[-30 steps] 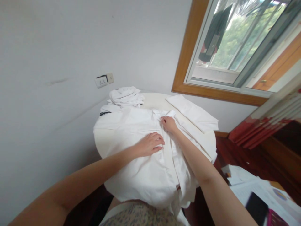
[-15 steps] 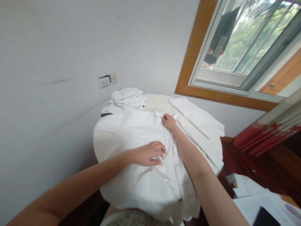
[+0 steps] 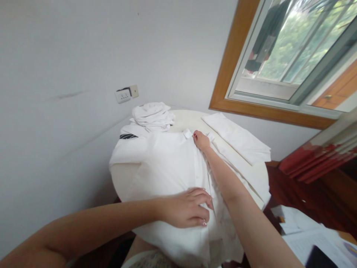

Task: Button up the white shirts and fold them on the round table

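The shirt [image 3: 167, 163] lies front up on the round table [image 3: 118, 178]. I judge the work on it is at an early part: the body is spread flat and the front strip runs straight down the middle, but nothing is folded over yet. One sleeve lies out to the left, where a striped band [image 3: 128, 136] shows, and the hem hangs over the near edge toward me.

The left hand [image 3: 185, 208] rests flat on the lower front. Its fingers are stretched and a little apart, pressing the cloth and gripping nothing. The right hand [image 3: 201, 140] is at the collar with its fingers bent under. I cannot tell if they pinch the cloth or only touch it. The right arm lies across the shirt's right side and hides it.

A crumpled white pile [image 3: 153, 115] sits at the far edge, touching the shirt. A folded cloth [image 3: 237, 137] lies on the right, just beside it, so little of the table is free. Papers [image 3: 304, 238] lie lower on the right, well apart.
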A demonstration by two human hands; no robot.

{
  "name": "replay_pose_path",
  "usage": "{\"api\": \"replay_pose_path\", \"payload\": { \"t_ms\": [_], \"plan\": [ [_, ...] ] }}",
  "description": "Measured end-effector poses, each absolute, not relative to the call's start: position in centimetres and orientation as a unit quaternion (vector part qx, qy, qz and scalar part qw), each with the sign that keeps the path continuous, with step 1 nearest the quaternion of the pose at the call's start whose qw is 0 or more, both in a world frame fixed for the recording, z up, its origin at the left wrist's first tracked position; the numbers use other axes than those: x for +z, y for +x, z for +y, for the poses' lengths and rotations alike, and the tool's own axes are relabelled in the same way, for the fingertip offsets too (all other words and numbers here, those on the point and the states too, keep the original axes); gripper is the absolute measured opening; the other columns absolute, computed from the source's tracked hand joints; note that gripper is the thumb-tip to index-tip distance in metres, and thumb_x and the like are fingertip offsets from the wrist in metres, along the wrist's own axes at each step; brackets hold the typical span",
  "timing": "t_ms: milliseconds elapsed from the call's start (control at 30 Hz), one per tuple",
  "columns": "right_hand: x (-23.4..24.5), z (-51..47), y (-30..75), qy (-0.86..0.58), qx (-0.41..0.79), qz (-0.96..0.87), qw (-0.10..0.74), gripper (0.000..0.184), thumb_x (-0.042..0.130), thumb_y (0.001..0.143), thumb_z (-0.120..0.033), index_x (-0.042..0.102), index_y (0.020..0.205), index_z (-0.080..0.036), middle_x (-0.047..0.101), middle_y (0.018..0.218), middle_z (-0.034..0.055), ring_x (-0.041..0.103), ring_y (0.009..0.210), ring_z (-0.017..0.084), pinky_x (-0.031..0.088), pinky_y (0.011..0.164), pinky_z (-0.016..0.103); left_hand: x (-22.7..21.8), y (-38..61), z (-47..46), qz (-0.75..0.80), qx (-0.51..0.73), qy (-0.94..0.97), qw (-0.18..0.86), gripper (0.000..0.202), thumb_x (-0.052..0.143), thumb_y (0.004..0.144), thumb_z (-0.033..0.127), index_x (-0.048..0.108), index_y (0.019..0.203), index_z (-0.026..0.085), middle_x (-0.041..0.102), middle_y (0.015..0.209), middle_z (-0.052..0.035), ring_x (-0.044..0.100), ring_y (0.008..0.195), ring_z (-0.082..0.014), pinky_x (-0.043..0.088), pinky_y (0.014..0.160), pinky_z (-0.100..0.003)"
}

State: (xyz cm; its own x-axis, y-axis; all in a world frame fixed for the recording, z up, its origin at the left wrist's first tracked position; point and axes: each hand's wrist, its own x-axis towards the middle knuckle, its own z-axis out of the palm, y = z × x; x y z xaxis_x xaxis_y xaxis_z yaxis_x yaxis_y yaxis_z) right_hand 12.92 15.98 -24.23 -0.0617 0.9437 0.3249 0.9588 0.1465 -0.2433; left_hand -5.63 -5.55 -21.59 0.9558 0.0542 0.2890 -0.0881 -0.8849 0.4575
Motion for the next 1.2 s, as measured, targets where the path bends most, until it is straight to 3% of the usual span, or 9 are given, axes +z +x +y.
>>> {"api": "replay_pose_path", "payload": {
  "t_ms": [200, 300, 467, 567, 700, 800, 900, 1033, 1200],
  "plan": [
    [-23.3, 16.7, 14.4, -0.651, 0.1, -0.71, 0.251, 0.023, 0.048, 0.091, -0.027, 0.061, 0.109, -0.022, 0.069, 0.098, 0.004, 0.064, 0.088, 0.016, 0.048, 0.079, 0.026, -17.6, -5.6, -2.0, 0.038, 0.186, 0.951, 0.245, 0.023, 0.057, 0.089, 0.038, 0.058, 0.106, 0.022, 0.048, 0.139, -0.011, 0.045, 0.127, -0.0212, 0.038, 0.106, -0.035],
    [-21.9, 16.7, 16.3, -0.634, 0.146, -0.709, 0.274, 0.032, 0.045, 0.087, -0.013, 0.059, 0.116, -0.019, 0.071, 0.089, 0.0011, 0.064, 0.078, 0.012, 0.049, 0.074, 0.022, -15.7, -4.9, 2.9, 0.138, 0.219, 0.949, 0.178, 0.022, 0.044, 0.095, 0.03, 0.06, 0.106, 0.018, 0.059, 0.125, -0.0109, 0.053, 0.118, -0.0195, 0.039, 0.104, -0.035],
    [-20.1, 14.3, 19.1, -0.616, 0.076, -0.732, 0.28, 0.03, 0.047, 0.08, -0.008, 0.07, 0.098, -0.017, 0.071, 0.096, 0.0051, 0.064, 0.086, 0.014, 0.047, 0.086, 0.025, -17.5, -1.5, 11.2, 0.304, 0.196, 0.931, 0.043, 0.028, 0.043, 0.088, 0.011, 0.065, 0.105, 0.014, 0.066, 0.11, -0.0104, 0.057, 0.11, -0.0216, 0.042, 0.1, -0.036],
    [-20.7, 12.7, 19.6, -0.661, 0.059, -0.699, 0.267, 0.031, 0.047, 0.079, -0.007, 0.071, 0.097, -0.017, 0.071, 0.096, 0.0056, 0.064, 0.084, 0.015, 0.047, 0.085, 0.025, -19.7, 0.8, 14.3, 0.368, 0.189, 0.91, 0.023, 0.028, 0.044, 0.091, 0.018, 0.069, 0.103, 0.013, 0.068, 0.106, -0.0115, 0.059, 0.106, -0.0221, 0.043, 0.096, -0.034],
    [-22.9, 11.4, 19.6, -0.698, 0.113, -0.658, 0.258, 0.034, 0.048, 0.079, -0.006, 0.067, 0.104, -0.018, 0.07, 0.081, 0.0014, 0.065, 0.073, 0.012, 0.047, 0.075, 0.021, -22.4, 2.5, 16.4, 0.425, 0.189, 0.885, 0.014, 0.037, 0.048, 0.091, 0.042, 0.072, 0.092, 0.013, 0.068, 0.096, -0.0124, 0.06, 0.099, -0.0229, 0.042, 0.093, -0.034],
    [-24.2, 11.0, 19.4, -0.688, 0.091, -0.672, 0.258, 0.028, 0.048, 0.081, -0.008, 0.069, 0.098, -0.017, 0.069, 0.087, 0.0043, 0.064, 0.082, 0.013, 0.046, 0.079, 0.021, -24.0, 2.7, 16.8, 0.449, 0.226, 0.864, 0.01, 0.042, 0.051, 0.088, 0.051, 0.071, 0.093, 0.015, 0.066, 0.098, -0.0116, 0.057, 0.099, -0.0222, 0.04, 0.093, -0.034],
    [-24.5, 11.0, 19.2, -0.682, 0.053, -0.684, 0.255, 0.026, 0.049, 0.083, -0.01, 0.071, 0.097, -0.016, 0.067, 0.096, 0.0076, 0.061, 0.09, 0.015, 0.044, 0.083, 0.023, -24.7, 2.7, 16.7, 0.468, 0.235, 0.852, 0.014, 0.043, 0.052, 0.087, 0.055, 0.071, 0.093, 0.017, 0.064, 0.102, -0.0109, 0.055, 0.1, -0.0225, 0.039, 0.094, -0.034],
    [-24.4, 10.9, 19.2, -0.681, 0.064, -0.684, 0.254, 0.027, 0.049, 0.082, -0.01, 0.071, 0.098, -0.015, 0.067, 0.093, 0.0074, 0.06, 0.088, 0.015, 0.045, 0.083, 0.024, -24.5, 3.3, 16.7, 0.497, 0.202, 0.843, 0.036, 0.042, 0.054, 0.083, 0.058, 0.072, 0.093, 0.021, 0.063, 0.107, -0.0099, 0.053, 0.106, -0.0253, 0.039, 0.093, -0.036],
    [-23.4, 10.0, 19.5, -0.639, 0.087, -0.709, 0.284, 0.03, 0.052, 0.081, -0.01, 0.068, 0.105, -0.016, 0.068, 0.093, 0.0047, 0.06, 0.085, 0.014, 0.046, 0.083, 0.024, -22.5, 3.4, 17.9, 0.469, 0.188, 0.862, 0.047, 0.031, 0.053, 0.088, 0.044, 0.067, 0.099, 0.019, 0.066, 0.102, -0.0074, 0.058, 0.095, -0.02, 0.043, 0.082, -0.029]
  ]
}}
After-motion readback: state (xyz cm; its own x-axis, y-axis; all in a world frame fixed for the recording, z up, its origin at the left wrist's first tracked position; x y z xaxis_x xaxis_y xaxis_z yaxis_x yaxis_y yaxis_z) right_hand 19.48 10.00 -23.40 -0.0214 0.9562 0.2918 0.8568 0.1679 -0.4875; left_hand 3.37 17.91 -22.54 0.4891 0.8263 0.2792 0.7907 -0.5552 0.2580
